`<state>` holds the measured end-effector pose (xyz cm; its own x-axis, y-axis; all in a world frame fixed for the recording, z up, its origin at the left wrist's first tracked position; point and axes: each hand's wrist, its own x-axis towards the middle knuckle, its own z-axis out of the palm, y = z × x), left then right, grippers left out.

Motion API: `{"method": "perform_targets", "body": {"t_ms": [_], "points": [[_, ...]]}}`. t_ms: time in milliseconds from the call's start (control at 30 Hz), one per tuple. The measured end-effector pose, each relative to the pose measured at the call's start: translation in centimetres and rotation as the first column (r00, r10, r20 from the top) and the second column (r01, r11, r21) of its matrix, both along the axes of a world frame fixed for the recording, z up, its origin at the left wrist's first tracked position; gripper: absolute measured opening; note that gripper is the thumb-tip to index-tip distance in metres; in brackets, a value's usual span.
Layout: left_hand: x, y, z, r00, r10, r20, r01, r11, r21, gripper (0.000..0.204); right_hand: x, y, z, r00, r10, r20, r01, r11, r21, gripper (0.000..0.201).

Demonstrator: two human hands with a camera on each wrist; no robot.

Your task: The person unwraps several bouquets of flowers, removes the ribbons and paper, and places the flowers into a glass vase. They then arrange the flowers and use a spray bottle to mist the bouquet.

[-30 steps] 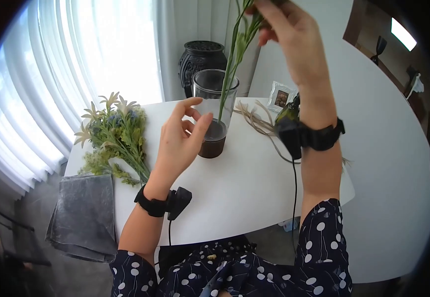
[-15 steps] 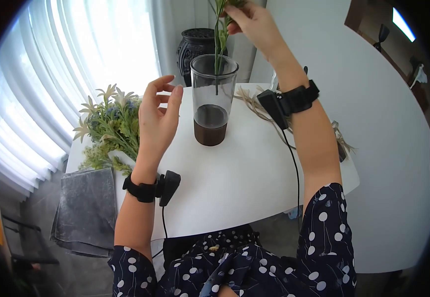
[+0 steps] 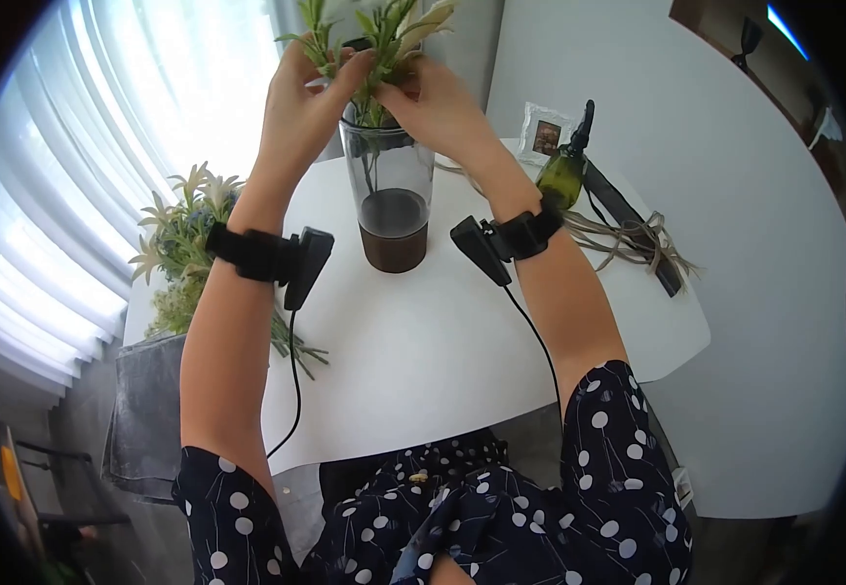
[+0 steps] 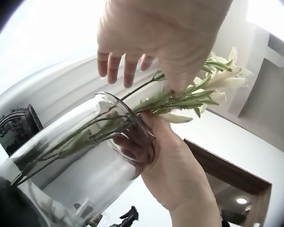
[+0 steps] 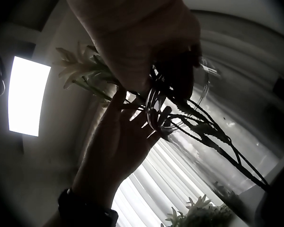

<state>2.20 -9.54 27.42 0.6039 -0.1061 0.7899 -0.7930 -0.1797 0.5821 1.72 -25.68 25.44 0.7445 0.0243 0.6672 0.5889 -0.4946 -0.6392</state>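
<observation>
Nine o'clock from the vase (image 3: 408,171), a bouquet (image 3: 177,239) lies. At eleven, the left hand (image 3: 304,109) has loose, spread fingers, thumb against the flowers (image 3: 384,47) at twelve, stems inside the vase. At one, the right hand (image 3: 440,112) pinches them; at three, a bottle (image 3: 564,178).

Both arms (image 3: 228,361) reach forward (angled inward), left fingers (image 4: 129,68) loosely extended.

No legible text, labels or numbers.
</observation>
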Motion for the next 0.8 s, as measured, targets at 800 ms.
{"method": "perform_targets", "body": {"t_ms": [800], "points": [[2.9,-0.6,-2.7,0.982,0.086,-0.167,-0.086,0.996,0.007,0.035,0.7,-1.0,-1.8,0.986,0.022,0.167,-0.038,0.995,0.097,0.040]]}}
